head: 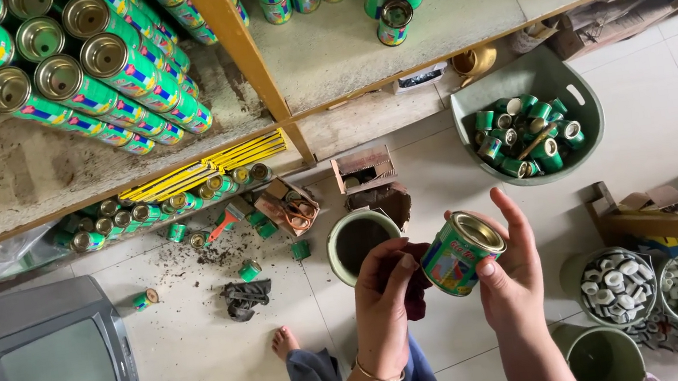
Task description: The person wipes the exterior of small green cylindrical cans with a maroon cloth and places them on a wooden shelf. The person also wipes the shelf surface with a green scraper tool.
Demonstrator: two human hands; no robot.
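My right hand (509,277) grips a short green tin (460,253) with a colourful printed label and a shiny metal top, holding it tilted at chest height. My left hand (382,300) is closed on a dark red cloth (415,291) right beside the tin, its fingertips near the tin's side. A thin bangle sits on my left wrist. Below my hands I see my blue trousers and one bare foot (284,342) on the tiled floor.
A wooden shelf (353,45) carries rows of matching green tins (115,72). On the floor stand a green basket (559,72) of small tins, a green bucket (360,241), pots of white caps (613,288), scattered tins, dirt and an old television (45,378).
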